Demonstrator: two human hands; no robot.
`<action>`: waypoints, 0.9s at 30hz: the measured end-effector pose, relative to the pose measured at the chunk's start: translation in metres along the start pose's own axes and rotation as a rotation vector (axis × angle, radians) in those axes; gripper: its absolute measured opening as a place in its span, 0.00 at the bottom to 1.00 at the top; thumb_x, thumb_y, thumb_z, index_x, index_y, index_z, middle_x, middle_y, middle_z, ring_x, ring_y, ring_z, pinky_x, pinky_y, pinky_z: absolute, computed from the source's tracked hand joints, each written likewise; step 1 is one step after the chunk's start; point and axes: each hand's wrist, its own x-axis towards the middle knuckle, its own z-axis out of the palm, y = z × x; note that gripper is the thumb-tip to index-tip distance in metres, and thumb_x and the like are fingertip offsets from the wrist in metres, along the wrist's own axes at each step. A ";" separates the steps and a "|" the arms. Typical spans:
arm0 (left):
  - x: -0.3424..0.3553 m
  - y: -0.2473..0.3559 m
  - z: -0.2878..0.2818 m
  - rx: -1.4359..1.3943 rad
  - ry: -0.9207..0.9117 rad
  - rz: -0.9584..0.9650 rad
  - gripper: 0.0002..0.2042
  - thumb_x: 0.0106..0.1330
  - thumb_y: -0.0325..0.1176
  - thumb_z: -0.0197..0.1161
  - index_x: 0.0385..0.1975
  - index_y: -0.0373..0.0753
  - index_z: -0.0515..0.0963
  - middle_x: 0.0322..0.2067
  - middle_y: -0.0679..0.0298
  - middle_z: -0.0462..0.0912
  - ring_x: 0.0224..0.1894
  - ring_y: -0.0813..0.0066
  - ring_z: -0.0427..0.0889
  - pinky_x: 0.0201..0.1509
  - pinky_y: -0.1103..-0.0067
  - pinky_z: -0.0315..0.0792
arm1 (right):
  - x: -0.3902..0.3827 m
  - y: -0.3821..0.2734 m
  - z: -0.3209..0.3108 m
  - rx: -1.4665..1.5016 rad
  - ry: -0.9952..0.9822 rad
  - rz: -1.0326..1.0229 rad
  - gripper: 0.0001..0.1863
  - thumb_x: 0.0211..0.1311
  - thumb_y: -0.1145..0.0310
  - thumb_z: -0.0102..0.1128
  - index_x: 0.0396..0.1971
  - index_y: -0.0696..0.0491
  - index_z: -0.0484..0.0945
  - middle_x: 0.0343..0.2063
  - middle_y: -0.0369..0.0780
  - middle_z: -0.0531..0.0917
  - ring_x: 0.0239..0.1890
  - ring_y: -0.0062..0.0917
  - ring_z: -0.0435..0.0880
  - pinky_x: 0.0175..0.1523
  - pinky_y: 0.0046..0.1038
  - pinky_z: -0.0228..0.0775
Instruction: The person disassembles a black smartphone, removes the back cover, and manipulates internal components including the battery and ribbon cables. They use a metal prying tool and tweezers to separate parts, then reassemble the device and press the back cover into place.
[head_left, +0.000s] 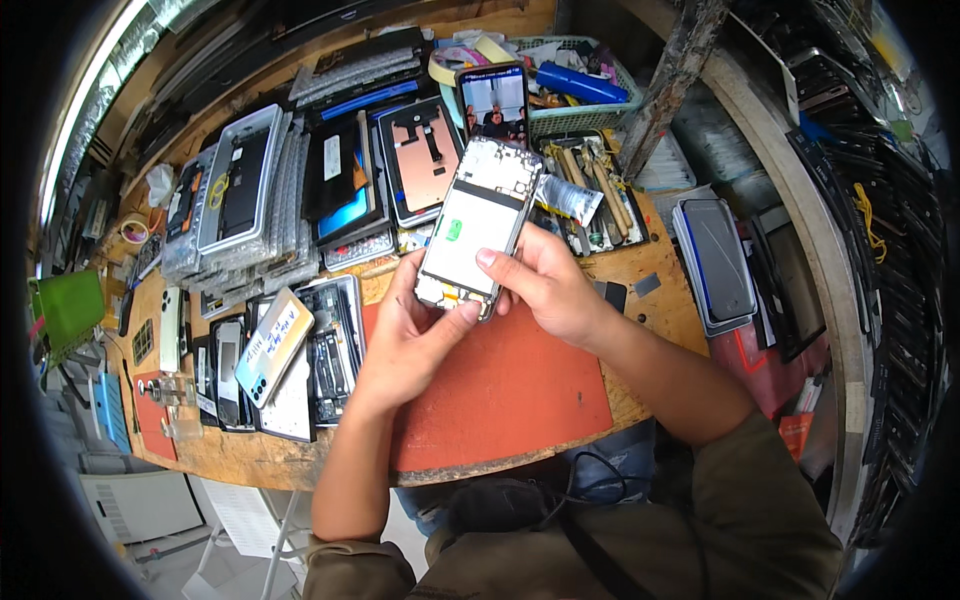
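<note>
Between both hands I hold an opened smartphone (470, 235), its back cover off, with a white battery bearing a green mark and the circuit boards showing. My left hand (415, 335) grips its lower left edge, the thumb on the bottom end. On the right, my right hand (555, 285) wraps round the lower right side, thumb pressed on the battery. The opened phone is tilted above an orange-red mat (500, 395). Just beyond its top end a second phone (496, 105) stands upright with a lit screen.
Stacked phone trays (240, 180) in bubble wrap fill the back left. Phone parts and a phone back cover (275, 345) lie left of the mat. A tool tray (600, 195) and a green basket (585, 120) stand at the back right, beside a wooden post (680, 80).
</note>
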 end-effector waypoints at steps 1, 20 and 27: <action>0.000 0.003 -0.004 -0.012 -0.019 -0.041 0.30 0.72 0.24 0.71 0.70 0.32 0.65 0.56 0.62 0.81 0.57 0.77 0.81 0.59 0.77 0.77 | 0.000 -0.003 0.000 -0.011 -0.009 0.024 0.14 0.81 0.65 0.60 0.57 0.58 0.78 0.42 0.35 0.88 0.33 0.12 0.83 0.33 0.19 0.75; -0.002 0.000 -0.009 0.019 0.118 0.022 0.29 0.72 0.25 0.71 0.69 0.33 0.64 0.56 0.62 0.79 0.55 0.77 0.81 0.62 0.77 0.76 | -0.004 -0.017 -0.006 -0.141 -0.188 0.068 0.08 0.71 0.79 0.64 0.45 0.55 0.76 0.37 0.29 0.80 0.40 0.09 0.78 0.46 0.17 0.71; -0.004 0.003 -0.004 0.027 0.129 0.063 0.33 0.67 0.21 0.71 0.69 0.34 0.63 0.57 0.61 0.80 0.58 0.75 0.82 0.65 0.74 0.77 | -0.007 -0.013 -0.001 -0.189 -0.155 0.024 0.09 0.69 0.78 0.67 0.42 0.54 0.74 0.35 0.30 0.81 0.37 0.08 0.78 0.42 0.17 0.69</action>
